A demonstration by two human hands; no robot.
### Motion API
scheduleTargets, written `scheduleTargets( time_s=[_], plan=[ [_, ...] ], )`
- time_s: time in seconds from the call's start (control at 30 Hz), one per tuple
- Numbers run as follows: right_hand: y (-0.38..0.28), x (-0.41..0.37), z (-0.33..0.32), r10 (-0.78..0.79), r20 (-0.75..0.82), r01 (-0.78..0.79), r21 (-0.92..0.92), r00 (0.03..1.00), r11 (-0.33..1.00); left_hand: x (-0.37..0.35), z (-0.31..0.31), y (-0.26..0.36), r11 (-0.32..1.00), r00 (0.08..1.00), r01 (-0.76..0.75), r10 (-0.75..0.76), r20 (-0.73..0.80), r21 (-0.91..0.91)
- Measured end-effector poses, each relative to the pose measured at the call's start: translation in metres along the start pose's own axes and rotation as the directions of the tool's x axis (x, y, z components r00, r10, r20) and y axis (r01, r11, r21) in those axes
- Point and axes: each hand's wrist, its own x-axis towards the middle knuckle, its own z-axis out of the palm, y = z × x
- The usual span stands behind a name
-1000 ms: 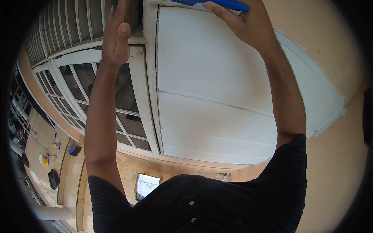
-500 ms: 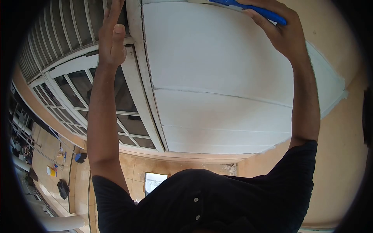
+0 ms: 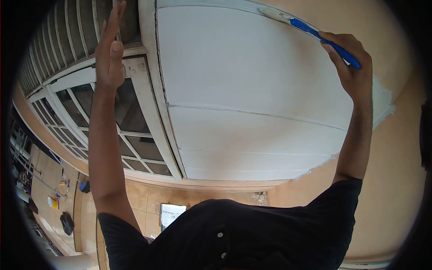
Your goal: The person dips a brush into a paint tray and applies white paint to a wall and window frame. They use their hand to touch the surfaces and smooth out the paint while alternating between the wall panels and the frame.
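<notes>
Brush [image 3: 310, 29], 1, in right hand [image 3: 355, 56]

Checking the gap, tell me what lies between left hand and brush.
The head view shows, from left hand to brush, a barred opening, a white post and white panel.

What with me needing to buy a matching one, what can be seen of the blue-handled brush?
The brush has a long, slim blue handle that looks like plastic. Its head is pale, with whitish smears near the handle that look like paint; the bristles' material is too blurred to tell. The right hand grips the handle near its end, thumb and fingers partly covering it. The brush slants across the picture, its head at the upper edge of the white panel, seemingly against the surface.
</notes>
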Motion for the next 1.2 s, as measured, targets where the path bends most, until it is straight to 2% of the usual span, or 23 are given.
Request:
scheduleTargets(
  time_s=[0.07,0.23,0.3,0.33,0.43,0.5,0.6,0.8,0.93,1.0,1.03,1.1,1.13,1.2],
  plan=[
    [0.000,-0.001,-0.002,0.003,-0.013,-0.003,0.020,1.000,1.000,0.001,0.002,0.002,0.998,1.000,0.005,-0.005,-0.010,0.066],
    [-0.009,0.016,0.020,0.041,-0.073,-0.032,0.120,0.997,0.992,0.009,0.029,0.016,1.000,1.000,0.022,-0.022,-0.005,0.003],
    [-0.004,0.028,0.023,-0.083,0.010,0.081,0.161,0.996,0.984,0.012,0.041,0.020,0.999,0.999,0.034,-0.034,0.003,-0.027],
    [0.004,0.025,0.024,-0.061,0.005,0.059,0.151,0.998,0.987,0.013,0.045,0.021,0.998,0.999,0.040,-0.039,0.009,-0.038],
    [0.018,0.014,0.021,-0.114,-0.059,0.122,0.168,0.992,0.978,0.016,0.050,0.022,0.997,0.998,0.062,-0.061,0.019,-0.048],
    [0.020,0.001,0.007,0.003,-0.007,-0.001,0.173,1.000,0.985,0.018,0.051,0.023,0.997,0.998,0.059,-0.058,0.022,-0.053],
    [0.035,-0.014,-0.013,-0.010,-0.003,0.011,0.129,1.000,0.992,0.020,0.055,0.022,0.995,0.996,0.090,-0.089,0.025,-0.046],
    [0.047,-0.045,-0.052,0.072,0.014,-0.071,-0.042,0.997,0.997,0.026,0.067,0.020,0.995,0.998,0.067,-0.066,0.026,-0.075],
    [0.042,-0.060,-0.076,0.129,0.017,-0.128,-0.035,0.992,0.991,0.032,0.073,0.023,0.996,0.998,0.063,-0.061,0.027,-0.061],
    [0.026,-0.065,-0.092,0.365,-0.030,-0.365,0.007,0.931,0.931,0.034,0.076,0.021,0.999,0.999,0.036,-0.035,0.031,-0.038],
    [0.031,-0.070,-0.099,0.369,-0.032,-0.370,-0.008,0.929,0.929,0.034,0.077,0.021,0.998,0.999,0.032,-0.031,0.027,-0.053],
    [0.038,-0.079,-0.109,0.292,-0.114,-0.309,-0.172,0.949,0.935,0.037,0.077,0.026,1.000,0.999,0.015,-0.015,0.039,-0.007],
    [0.037,-0.082,-0.115,0.295,-0.114,-0.312,-0.180,0.949,0.933,0.038,0.079,0.026,1.000,0.999,0.007,-0.007,0.032,-0.001],
    [0.018,-0.079,-0.125,0.395,-0.053,-0.396,-0.237,0.917,0.887,0.040,0.082,0.028,1.000,0.999,-0.005,0.006,0.031,-0.006]
  ],
)
